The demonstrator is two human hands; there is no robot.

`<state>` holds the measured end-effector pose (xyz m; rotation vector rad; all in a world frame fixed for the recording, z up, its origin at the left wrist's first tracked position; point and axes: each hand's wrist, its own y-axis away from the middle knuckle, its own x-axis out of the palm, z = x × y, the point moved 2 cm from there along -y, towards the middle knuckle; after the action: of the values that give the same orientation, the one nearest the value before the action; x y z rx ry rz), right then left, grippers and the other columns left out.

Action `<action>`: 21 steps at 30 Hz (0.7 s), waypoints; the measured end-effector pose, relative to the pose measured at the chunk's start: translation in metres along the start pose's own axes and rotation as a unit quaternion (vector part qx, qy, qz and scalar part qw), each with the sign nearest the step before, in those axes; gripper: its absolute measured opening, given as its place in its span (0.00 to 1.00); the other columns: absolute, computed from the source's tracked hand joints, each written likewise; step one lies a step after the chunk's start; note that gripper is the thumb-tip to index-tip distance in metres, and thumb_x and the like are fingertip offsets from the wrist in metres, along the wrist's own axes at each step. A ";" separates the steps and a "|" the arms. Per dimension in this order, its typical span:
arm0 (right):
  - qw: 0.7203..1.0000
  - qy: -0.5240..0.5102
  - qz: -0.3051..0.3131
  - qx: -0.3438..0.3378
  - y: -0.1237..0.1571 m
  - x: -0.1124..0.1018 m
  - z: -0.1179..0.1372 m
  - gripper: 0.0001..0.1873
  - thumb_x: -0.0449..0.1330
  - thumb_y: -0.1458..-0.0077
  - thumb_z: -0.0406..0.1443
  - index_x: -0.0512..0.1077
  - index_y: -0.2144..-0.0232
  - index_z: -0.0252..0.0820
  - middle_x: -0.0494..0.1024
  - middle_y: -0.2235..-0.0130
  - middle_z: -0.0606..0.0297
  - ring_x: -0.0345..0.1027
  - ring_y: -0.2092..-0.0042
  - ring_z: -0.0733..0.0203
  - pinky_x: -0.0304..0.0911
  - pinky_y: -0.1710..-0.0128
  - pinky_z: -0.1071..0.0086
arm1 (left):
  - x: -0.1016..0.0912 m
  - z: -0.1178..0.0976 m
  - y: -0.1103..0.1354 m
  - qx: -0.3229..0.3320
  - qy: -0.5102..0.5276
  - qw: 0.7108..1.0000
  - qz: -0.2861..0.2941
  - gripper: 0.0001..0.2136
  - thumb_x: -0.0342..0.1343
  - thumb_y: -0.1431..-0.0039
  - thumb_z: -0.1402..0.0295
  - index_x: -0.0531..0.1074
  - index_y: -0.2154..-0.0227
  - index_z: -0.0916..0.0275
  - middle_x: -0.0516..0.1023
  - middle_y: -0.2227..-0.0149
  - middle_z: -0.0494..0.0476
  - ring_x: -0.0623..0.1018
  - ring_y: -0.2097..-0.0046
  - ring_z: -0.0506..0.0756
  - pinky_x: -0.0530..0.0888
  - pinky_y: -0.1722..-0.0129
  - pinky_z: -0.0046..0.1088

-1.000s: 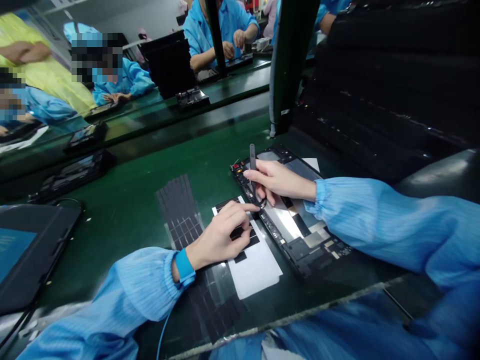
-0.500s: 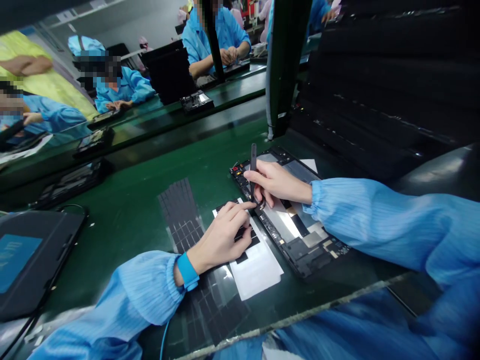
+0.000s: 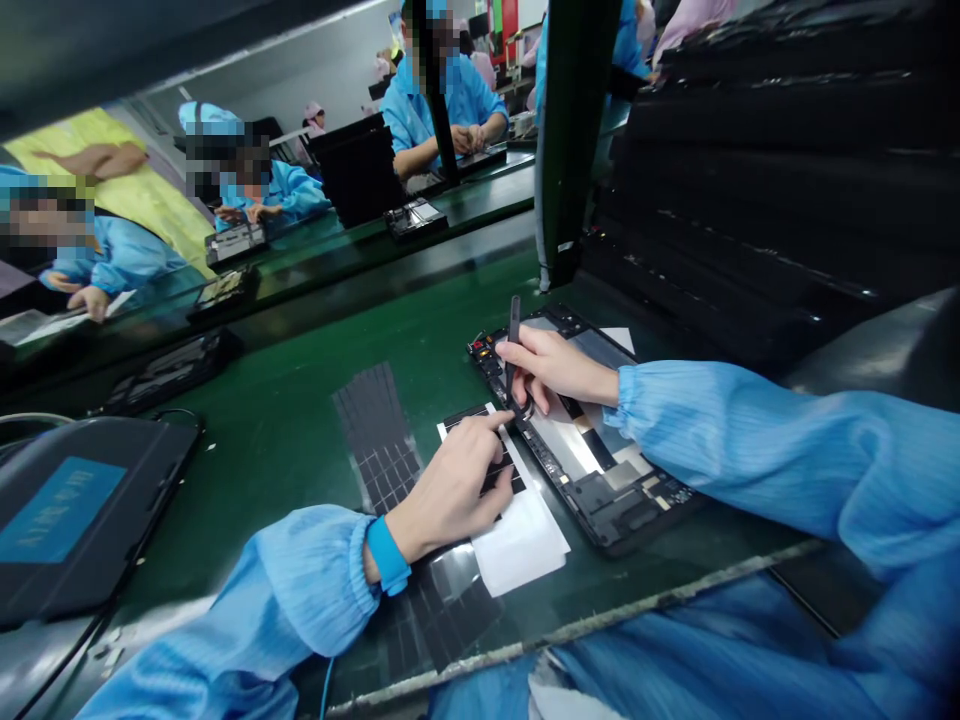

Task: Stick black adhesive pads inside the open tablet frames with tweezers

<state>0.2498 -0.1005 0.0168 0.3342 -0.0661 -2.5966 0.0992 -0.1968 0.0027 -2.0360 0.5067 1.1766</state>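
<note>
Though grip of left hand (image 3: 459, 478) unclear, grip of right hand (image 3: 546, 366) tight round dark tool (image 3: 514, 318) over casing (image 3: 621, 541) with components (image 3: 550, 462).

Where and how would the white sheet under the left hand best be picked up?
Probably pinch the white sheet by its bare near end, coming from the near side: that end lies flat and uncovered, while the left hand and black pieces cover much of the rest.
</note>
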 end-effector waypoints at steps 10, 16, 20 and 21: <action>1.000 -0.004 -0.001 -0.011 -0.003 0.000 -0.002 0.08 0.47 0.37 0.37 0.54 0.68 0.40 0.69 0.84 0.71 0.59 0.89 0.67 0.51 0.93 0.79 | 0.007 -0.009 0.007 -0.089 0.069 0.993 -0.015 0.08 0.49 0.48 0.75 0.54 0.70 0.59 0.68 0.51 0.68 0.67 0.46 0.58 0.70 0.53 0.39; 1.000 0.000 -0.004 -0.016 -0.003 0.000 0.000 0.08 0.47 0.37 0.37 0.55 0.67 0.40 0.69 0.84 0.71 0.59 0.89 0.67 0.51 0.93 0.79 | 0.008 -0.012 0.006 -0.096 0.108 0.989 -0.014 0.09 0.49 0.49 0.75 0.53 0.71 0.59 0.69 0.54 0.66 0.68 0.47 0.57 0.70 0.54 0.38; 1.000 0.000 -0.006 -0.018 -0.003 0.000 -0.002 0.08 0.47 0.37 0.37 0.55 0.68 0.40 0.69 0.84 0.71 0.59 0.89 0.67 0.50 0.94 0.79 | 0.007 -0.023 0.009 -0.088 0.133 0.987 -0.013 0.08 0.49 0.49 0.75 0.54 0.73 0.59 0.71 0.62 0.62 0.70 0.49 0.57 0.71 0.56 0.35; 1.000 -0.004 -0.005 -0.016 -0.003 0.000 -0.003 0.08 0.47 0.37 0.37 0.55 0.68 0.40 0.69 0.84 0.71 0.58 0.89 0.67 0.50 0.93 0.79 | 0.006 -0.025 0.010 -0.081 0.135 0.987 -0.010 0.08 0.49 0.49 0.75 0.54 0.73 0.59 0.71 0.64 0.60 0.70 0.49 0.56 0.71 0.56 0.35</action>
<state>0.2486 -0.0977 0.0137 0.3135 -0.0259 -2.6066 0.1105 -0.2223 0.0014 -2.3519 0.5331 0.9595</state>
